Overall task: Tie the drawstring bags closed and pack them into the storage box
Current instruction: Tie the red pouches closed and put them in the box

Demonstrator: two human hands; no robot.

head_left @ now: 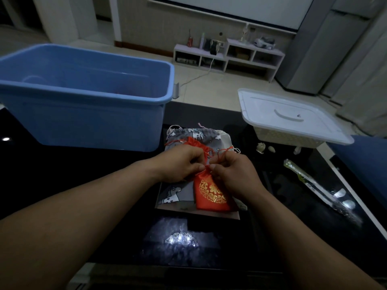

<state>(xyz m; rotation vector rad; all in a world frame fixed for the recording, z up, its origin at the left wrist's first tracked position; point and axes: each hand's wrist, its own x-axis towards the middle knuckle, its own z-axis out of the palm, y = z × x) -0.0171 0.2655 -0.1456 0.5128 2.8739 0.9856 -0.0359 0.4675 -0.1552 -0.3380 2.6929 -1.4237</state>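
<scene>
Centre of frame: red drawstring bag point(211, 193) with gold print, lying flat, its gathered neck pinched between the left hand point(180, 164) and right hand point(234, 172). It rests on overlapping grey animal-print bags point(201, 133). A second red bag point(195, 144) lies just above it. Upper left: blue storage box point(83, 114), upright, lidless.

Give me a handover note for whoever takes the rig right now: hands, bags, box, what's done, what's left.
Hands: left hand and right hand both pinch the neck of the red bag, working its drawstring.
Things: the red bag lies on a pile of other bags, right of the blue storage box.
Done: no bag shows inside the box.
Left: finish this tie, check and tie the others, then pack them all into the box.
</scene>
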